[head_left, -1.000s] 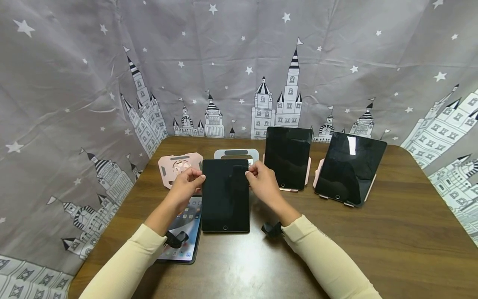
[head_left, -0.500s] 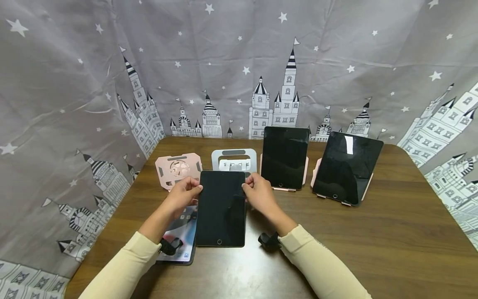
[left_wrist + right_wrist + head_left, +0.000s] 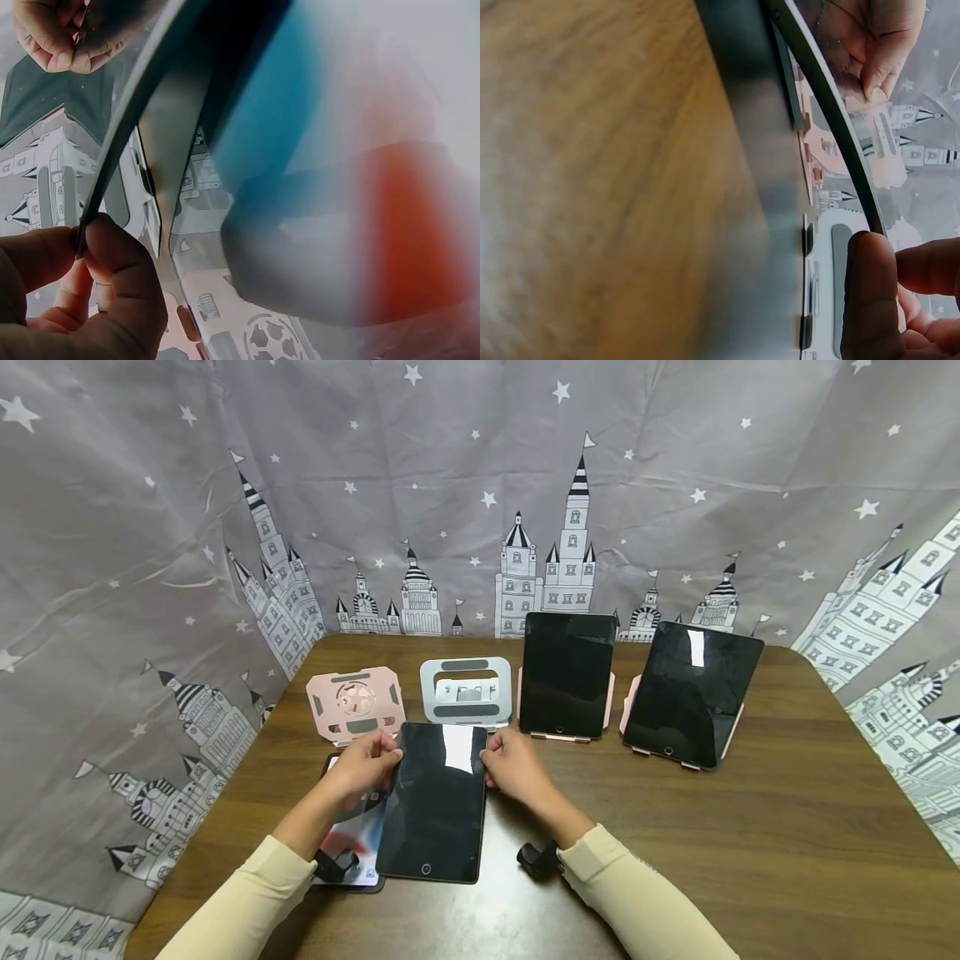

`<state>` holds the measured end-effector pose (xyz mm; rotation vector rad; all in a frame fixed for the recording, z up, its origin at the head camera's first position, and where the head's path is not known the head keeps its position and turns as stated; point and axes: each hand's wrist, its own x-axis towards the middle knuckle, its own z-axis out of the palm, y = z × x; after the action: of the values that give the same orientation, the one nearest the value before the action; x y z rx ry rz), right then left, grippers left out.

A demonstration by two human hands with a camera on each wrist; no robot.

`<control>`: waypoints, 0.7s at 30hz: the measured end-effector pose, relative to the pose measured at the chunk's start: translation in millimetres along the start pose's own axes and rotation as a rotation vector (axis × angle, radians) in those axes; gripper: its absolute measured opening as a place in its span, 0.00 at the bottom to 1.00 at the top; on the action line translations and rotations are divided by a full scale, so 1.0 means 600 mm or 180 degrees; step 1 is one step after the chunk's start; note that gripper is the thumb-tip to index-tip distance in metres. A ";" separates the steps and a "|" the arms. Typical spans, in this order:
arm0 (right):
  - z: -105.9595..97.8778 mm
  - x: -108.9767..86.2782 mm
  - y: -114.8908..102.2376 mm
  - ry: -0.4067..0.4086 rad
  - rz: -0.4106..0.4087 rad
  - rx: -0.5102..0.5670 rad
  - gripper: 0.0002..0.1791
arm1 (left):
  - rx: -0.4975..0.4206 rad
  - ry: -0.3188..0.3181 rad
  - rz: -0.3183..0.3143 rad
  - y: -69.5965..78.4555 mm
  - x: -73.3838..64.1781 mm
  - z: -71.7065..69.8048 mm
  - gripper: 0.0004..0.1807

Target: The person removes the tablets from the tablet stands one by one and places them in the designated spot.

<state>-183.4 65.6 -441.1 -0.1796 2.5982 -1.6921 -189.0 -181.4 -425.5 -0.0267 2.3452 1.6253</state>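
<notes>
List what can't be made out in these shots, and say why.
Back of the held tablet: head view, facing away from the camera.
Part of the lit tablet: head view, covered by the left arm and held tablet.
Lit tablet's detail: left wrist view, blurred.
Tabletop detail: right wrist view, blurred.
Upper ends of the sleeves: head view, cut off by the bottom edge.

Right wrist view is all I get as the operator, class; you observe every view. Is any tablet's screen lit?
Observer: Yes, a lit tablet lies on the table, left of the held tablet.
Operator: Are others propped up?
Observer: Two: a dark tablet and a second dark tablet to its right, both on pink stands.
Operator: Which way is the held one turned?
Observer: Its home button is at the end nearer the person.
</notes>
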 end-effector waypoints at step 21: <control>-0.001 -0.010 0.021 -0.0241 0.0326 -0.0135 0.07 | 0.0372 -0.0123 -0.0228 -0.013 0.000 0.015 0.05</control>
<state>-178.5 71.6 -452.3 -0.1075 2.5434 -1.5668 -185.6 -176.3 -435.7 -0.0538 2.3773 1.4410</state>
